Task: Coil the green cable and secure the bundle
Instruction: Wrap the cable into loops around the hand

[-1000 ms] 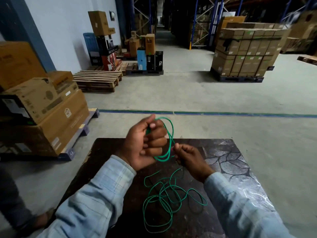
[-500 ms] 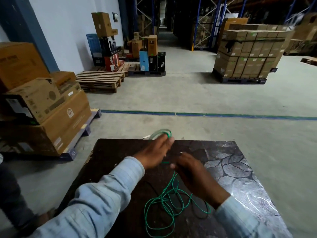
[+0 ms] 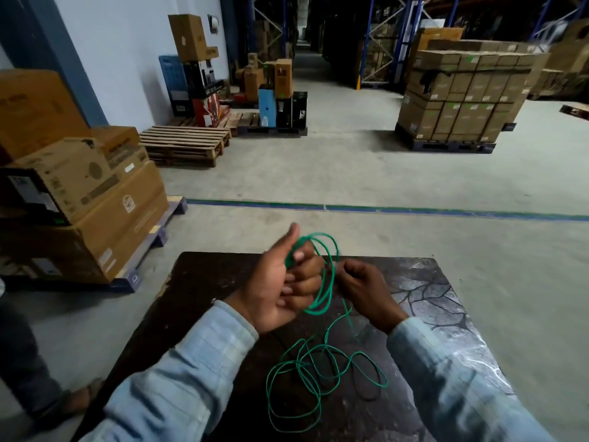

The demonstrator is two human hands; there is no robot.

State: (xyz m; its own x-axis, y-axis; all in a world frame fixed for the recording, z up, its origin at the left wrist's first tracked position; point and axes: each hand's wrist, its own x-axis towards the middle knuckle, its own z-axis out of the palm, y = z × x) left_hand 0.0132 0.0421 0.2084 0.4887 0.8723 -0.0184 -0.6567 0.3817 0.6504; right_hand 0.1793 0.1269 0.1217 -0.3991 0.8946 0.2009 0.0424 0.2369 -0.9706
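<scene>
Since the earlier frame both hands have risen and the left palm has turned upward. Dark counter (image 3: 204,301): carries the loose green cable (image 3: 318,378) in tangled loops between the sleeves. Left hand (image 3: 280,288): fingers curled through a small coil of the cable, thumb raised. Right hand (image 3: 366,291): fingers pinched narrowly on the strand just beside the coil.

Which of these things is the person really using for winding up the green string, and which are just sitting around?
Being used:
green cable, looped around the left hand
right hand, pinching the cable
loose cable pile on the dark table

Just sitting around:
cardboard boxes
empty wooden pallet
stacked cartons
blue floor line
</scene>
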